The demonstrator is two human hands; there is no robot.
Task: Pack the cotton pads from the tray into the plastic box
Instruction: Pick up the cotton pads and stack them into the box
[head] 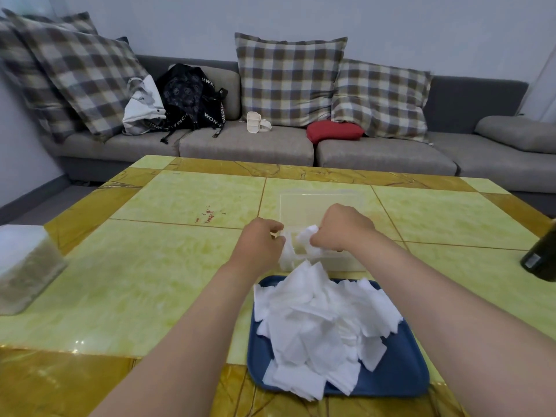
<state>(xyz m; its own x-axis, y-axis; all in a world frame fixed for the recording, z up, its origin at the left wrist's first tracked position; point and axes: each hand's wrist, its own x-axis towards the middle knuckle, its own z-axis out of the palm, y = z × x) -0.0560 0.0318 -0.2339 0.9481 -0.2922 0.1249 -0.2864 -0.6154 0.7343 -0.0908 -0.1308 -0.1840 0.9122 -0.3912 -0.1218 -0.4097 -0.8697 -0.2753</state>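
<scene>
A heap of white square cotton pads (322, 329) lies on a blue tray (403, 377) at the near edge of the table. Just behind the tray stands a clear plastic box (322, 203), its near wall hidden by my hands. My right hand (343, 227) grips a bunch of white cotton pads (307, 236) over the box's near end. Beside it, my left hand (260, 240) is curled at the box's near left corner, touching the pads there; whether it pinches them I cannot tell.
The table (168, 266) is glossy yellow-green tile. A lidded container (24, 266) stands at its left edge and a dark bottle (541, 254) at its right edge. Behind is a grey sofa (246, 142) with checked cushions, bags and a red pillow.
</scene>
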